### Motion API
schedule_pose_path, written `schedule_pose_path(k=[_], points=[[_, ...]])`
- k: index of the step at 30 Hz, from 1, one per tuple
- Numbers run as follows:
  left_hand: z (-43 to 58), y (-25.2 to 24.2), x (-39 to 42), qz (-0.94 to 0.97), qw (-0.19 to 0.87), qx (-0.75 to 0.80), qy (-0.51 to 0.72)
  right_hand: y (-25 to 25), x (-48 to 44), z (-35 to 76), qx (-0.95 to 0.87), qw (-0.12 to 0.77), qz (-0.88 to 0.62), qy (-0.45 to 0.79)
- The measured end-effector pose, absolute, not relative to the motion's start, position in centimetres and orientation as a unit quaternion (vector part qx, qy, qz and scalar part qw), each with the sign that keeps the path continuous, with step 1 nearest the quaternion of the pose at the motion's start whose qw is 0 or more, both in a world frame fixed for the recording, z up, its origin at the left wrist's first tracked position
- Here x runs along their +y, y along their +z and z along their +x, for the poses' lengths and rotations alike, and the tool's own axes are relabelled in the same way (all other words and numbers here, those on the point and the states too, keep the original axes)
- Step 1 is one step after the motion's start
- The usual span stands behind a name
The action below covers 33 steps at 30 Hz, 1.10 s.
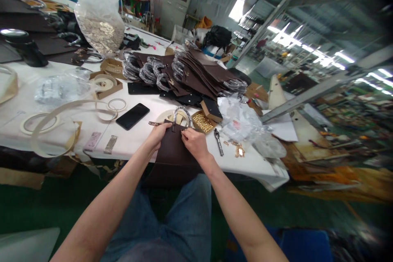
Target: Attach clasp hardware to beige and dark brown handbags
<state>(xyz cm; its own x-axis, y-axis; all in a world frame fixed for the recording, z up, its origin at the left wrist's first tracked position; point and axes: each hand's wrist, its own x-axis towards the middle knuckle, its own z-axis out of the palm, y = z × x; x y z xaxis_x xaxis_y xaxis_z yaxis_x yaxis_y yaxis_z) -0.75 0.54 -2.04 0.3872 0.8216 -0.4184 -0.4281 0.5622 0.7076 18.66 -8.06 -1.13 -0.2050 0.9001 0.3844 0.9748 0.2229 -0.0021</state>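
A dark brown bag panel (173, 151) hangs over the table's front edge toward my lap, its plastic-wrapped handle (183, 110) arching up at the top. My left hand (158, 136) grips the panel's upper left edge, thumb on top. A small metal piece (154, 123) juts out leftward beside that thumb. On the panel's upper right, my right hand (195, 141) is closed with its fingertips pinched near the handle's base; whatever lies between them is too small to make out. Just behind the right hand is an open box of small gold-coloured pieces (203, 123).
A black phone (133, 116) and tape rolls (41, 123) lie to the left. Behind are stacked brown panels with wrapped handles (196, 71) and a plastic bag of metal parts (100, 28). A dark metal tool (218, 142) and loose gold pieces (239, 150) lie right.
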Motion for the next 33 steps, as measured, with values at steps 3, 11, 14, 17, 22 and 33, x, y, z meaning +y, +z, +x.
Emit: schedule_pose_path(k=[3,11,14,17,22,33], points=[[-0.8,-1.9,0.5,0.253,0.795,0.392,0.389,-1.1,-8.1,18.3,-0.767,0.137,-0.611,-0.140],[-1.1,-1.3,0.4,0.257,0.794,0.399,0.381,0.3,-9.5,18.6,-0.808,0.124,-0.569,-0.088],[-1.2,-1.1,-0.2,0.282,0.786,0.391,0.388,0.9,-10.3,19.2,-0.796,0.216,-0.565,-0.003],[-1.7,-0.9,-1.2,0.326,0.782,0.364,0.387,1.3,-11.2,19.8,-0.692,0.389,-0.606,0.054],[-3.0,1.2,-3.0,0.423,0.734,0.334,0.414,3.8,-11.8,20.5,-0.589,0.446,-0.674,0.016],[-3.8,7.9,-8.3,0.707,0.471,0.355,0.391,11.6,-15.7,21.2,-0.620,0.341,-0.687,0.166]])
